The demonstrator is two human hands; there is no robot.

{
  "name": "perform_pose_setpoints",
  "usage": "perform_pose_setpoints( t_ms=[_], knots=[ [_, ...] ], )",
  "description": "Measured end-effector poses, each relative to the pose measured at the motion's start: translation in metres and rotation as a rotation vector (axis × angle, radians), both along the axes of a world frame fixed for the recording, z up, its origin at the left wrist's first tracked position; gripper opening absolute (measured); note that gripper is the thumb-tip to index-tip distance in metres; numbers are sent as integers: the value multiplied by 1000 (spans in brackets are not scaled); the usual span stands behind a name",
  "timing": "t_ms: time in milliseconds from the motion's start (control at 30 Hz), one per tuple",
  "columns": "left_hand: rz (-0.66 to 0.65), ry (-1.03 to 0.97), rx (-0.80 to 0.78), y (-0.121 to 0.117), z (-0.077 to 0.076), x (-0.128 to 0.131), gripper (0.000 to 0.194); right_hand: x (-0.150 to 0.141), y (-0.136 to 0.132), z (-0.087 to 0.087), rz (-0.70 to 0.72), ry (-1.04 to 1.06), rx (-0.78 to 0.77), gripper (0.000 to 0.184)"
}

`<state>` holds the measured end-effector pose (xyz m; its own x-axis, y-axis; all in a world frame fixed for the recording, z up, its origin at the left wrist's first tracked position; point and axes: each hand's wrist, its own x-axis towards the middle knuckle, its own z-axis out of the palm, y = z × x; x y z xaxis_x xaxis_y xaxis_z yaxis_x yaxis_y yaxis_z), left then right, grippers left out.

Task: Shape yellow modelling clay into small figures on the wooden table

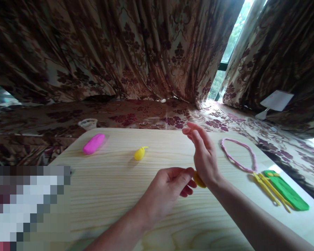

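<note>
Pinching a smooth yellow clay-like lump (199, 180) with the half-curled left hand (174, 181), holding the right hand (206, 158) open beside it, above a pale wood-grained worktop (107, 195).

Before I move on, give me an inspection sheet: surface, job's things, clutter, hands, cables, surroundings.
Surface: pale wood-grain table.
Job's things: yellow piece, partly hidden between the hands.
Clutter: pink block and tailed yellow lump toward the far left; pink ring, yellow strands and green slab at right.
Hands: left hand appears to pinch the yellow piece; right hand open, heel beside it.
Cables: nothing seen for certain.
Surroundings: patterned curtains behind, white lamp at right; lower-left corner pixelated.
</note>
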<state>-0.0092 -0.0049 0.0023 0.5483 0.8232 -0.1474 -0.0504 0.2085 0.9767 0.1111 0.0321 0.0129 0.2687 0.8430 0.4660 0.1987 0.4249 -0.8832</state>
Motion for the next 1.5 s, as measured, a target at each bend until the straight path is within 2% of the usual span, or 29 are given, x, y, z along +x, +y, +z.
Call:
perform_pose_setpoints(
  t_ms=[67,167,233,300,367,433,500,600,667,800,867,933,1033,1133,1200,1267,1400,1500],
  knots=[
    [23,-3,12,0,-1,3,24,-5,-4,4,-28,-54,31,27],
    [90,13,-13,3,-4,5,14,-3,-6,10,2,15,33,25],
    [143,15,-16,4,-7,5,12,7,-8,14,54,23,22,23],
    [213,33,46,5,-9,4,15,22,-15,15,143,-76,-40,19],
    [269,85,147,4,-10,4,18,38,-24,10,282,-206,-195,19],
    [268,146,222,4,-10,2,20,49,-32,-1,402,-212,-325,20],
    [248,212,303,7,-7,-3,23,55,-37,-13,460,-147,-364,19],
    [272,422,543,18,1,-20,23,59,-40,-25,463,-85,-378,16],
    [230,625,705,26,7,-36,17,63,-41,-29,492,-123,-426,14],
    [-14,879,699,31,10,-58,20,66,-45,-32,503,-413,-478,11],
    [-116,927,715,28,7,-59,21,65,-47,-35,440,-575,-436,12],
    [-168,934,731,25,4,-55,13,64,-47,-39,386,-679,-382,13],
    [-109,821,638,22,1,-43,10,65,-47,-39,316,-684,-292,16],
    [18,512,385,23,2,-30,21,64,-44,-29,240,-504,-250,22],
    [46,335,259,24,5,-24,24,59,-42,-18,265,-365,-269,23],
    [41,237,213,22,7,-20,23,52,-39,-9,323,-283,-260,20],
    [52,40,112,17,10,-10,20,39,-34,-3,335,-283,-172,11],
    [85,-345,-171,14,12,6,28,37,-30,-7,290,-339,-102,9]
  ],
)
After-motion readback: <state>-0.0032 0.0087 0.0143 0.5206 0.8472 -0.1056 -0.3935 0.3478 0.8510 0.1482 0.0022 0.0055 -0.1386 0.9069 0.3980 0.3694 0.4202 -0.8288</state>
